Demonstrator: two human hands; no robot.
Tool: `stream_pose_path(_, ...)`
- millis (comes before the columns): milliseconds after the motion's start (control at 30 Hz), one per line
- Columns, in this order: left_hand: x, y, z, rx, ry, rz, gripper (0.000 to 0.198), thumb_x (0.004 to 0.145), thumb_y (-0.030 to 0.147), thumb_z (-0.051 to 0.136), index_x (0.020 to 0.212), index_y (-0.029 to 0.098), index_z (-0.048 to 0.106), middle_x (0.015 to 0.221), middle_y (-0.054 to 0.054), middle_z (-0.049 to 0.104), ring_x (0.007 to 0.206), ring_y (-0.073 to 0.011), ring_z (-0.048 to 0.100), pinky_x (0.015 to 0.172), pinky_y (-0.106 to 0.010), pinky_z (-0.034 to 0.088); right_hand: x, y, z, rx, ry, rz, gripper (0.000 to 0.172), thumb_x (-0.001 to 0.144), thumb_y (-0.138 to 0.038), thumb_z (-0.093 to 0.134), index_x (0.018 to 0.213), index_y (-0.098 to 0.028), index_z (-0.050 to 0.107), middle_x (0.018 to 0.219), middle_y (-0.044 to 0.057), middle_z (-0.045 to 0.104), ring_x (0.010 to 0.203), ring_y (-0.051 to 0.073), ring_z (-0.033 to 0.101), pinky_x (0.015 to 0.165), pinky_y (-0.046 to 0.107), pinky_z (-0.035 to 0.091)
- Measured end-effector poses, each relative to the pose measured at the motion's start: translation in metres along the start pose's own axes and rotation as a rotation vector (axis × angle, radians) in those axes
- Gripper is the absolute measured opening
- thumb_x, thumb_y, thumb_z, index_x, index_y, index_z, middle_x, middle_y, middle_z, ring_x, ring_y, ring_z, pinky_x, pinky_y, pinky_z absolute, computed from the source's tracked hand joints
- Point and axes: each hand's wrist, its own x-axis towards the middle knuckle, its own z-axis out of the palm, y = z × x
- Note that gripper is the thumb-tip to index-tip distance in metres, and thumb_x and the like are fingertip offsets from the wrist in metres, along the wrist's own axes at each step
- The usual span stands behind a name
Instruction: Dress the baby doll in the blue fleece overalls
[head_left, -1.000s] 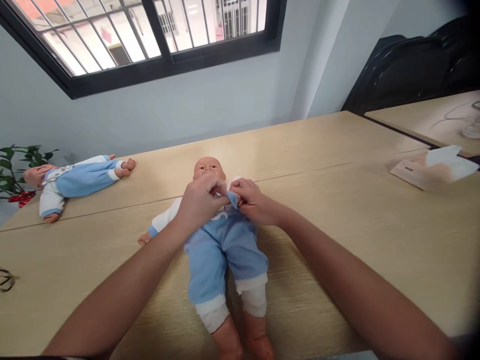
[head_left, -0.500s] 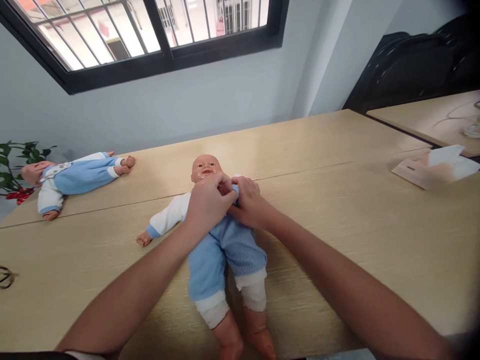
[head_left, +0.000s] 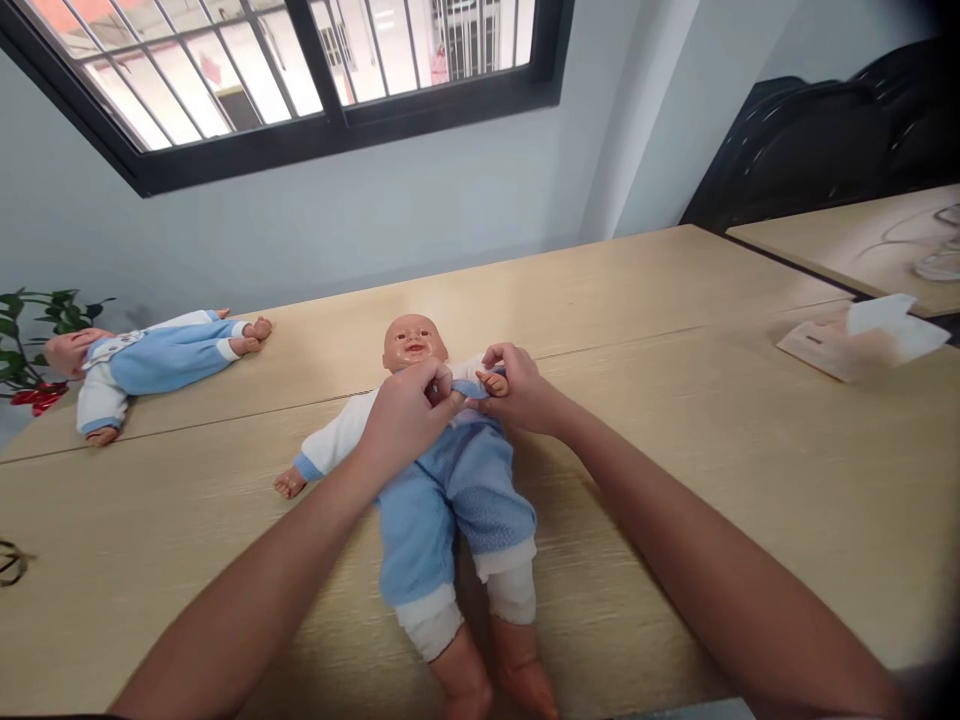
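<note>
A baby doll [head_left: 415, 342] lies on its back in front of me, dressed in a white and blue outfit [head_left: 480, 480]. Over its chest, my left hand [head_left: 416, 405] pinches the blue sleeve cuff [head_left: 469, 388]. My right hand [head_left: 521, 388] is closed on the same cuff from the other side, beside the doll's small hand [head_left: 493, 382], which pokes out between my fingers. The doll's other arm [head_left: 330, 440] rests stretched out on the table, its cuff at the wrist. Part of the chest is hidden behind my hands.
On the wooden table [head_left: 637, 300], a second doll [head_left: 169, 358] in similar clothes lies at the back left, near a potted plant [head_left: 34, 345]. A tissue box [head_left: 840, 345] stands at the right. Black chairs [head_left: 817, 140] are stacked beyond, and a dark thin object [head_left: 11, 562] lies at the left edge.
My right hand has shifted slightly right and up, away from my left hand. The cuff is now stretched between them, and the doll's small hand has come into view.
</note>
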Motion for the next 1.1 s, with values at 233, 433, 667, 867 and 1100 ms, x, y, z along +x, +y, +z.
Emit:
stream_pose_path(233, -0.002, -0.017, 0.003, 0.110, 0.052, 0.038, 0.013, 0.090, 0.023, 0.060, 0.102, 0.023, 0.064, 0.076, 0.003, 0.067, 0.065, -0.0142, 0.060, 0.062, -0.026, 0.042, 0.003, 0.013, -0.006, 0.351, 0.010, 0.027, 0.042, 0.086, -0.044, 0.067, 0.115, -0.023, 0.046, 0.114, 0.009, 0.060, 0.103, 0.023, 0.060, 0.089, 0.041, 0.050)
stream_pose_path(433, -0.004, -0.017, 0.009, 0.274, 0.099, 0.297, 0.018, 0.092, 0.019, 0.058, 0.103, 0.025, 0.071, 0.097, 0.000, 0.079, 0.084, -0.0165, 0.072, 0.072, -0.026, 0.048, 0.009, 0.000, 0.012, 0.027, 0.194, 0.027, 0.021, 0.088, -0.033, 0.065, 0.102, -0.022, 0.054, 0.104, 0.009, 0.064, 0.098, 0.026, 0.059, 0.090, 0.043, 0.048)
stream_pose_path(667, 0.003, -0.012, 0.014, 0.339, 0.148, 0.171, 0.011, 0.088, 0.021, 0.063, 0.097, 0.024, 0.069, 0.083, 0.002, 0.075, 0.074, -0.0162, 0.069, 0.063, -0.026, 0.043, -0.002, -0.021, 0.020, -0.226, -0.081, -0.246, 0.023, 0.089, -0.021, 0.055, 0.112, -0.019, 0.052, 0.117, 0.016, 0.054, 0.111, 0.031, 0.047, 0.102, 0.049, 0.040)
stream_pose_path(867, 0.016, -0.005, 0.009, 0.205, 0.100, 0.047, 0.005, 0.082, 0.017, 0.064, 0.083, 0.022, 0.064, 0.076, 0.002, 0.071, 0.070, -0.0161, 0.065, 0.064, -0.027, 0.043, -0.006, -0.023, 0.002, 0.097, -0.254, -0.148, 0.032, 0.077, -0.015, 0.052, 0.108, -0.023, 0.050, 0.120, 0.009, 0.053, 0.116, 0.027, 0.047, 0.105, 0.049, 0.041)
stream_pose_path(1100, 0.012, -0.009, 0.002, 0.069, -0.010, 0.022, 0.009, 0.088, 0.029, 0.067, 0.093, 0.024, 0.073, 0.082, 0.001, 0.076, 0.072, -0.0153, 0.068, 0.066, -0.026, 0.049, -0.008, -0.018, 0.011, 0.642, -0.105, 0.034, 0.028, 0.093, -0.051, 0.059, 0.096, -0.023, 0.059, 0.102, 0.004, 0.060, 0.097, 0.021, 0.057, 0.088, 0.035, 0.049)
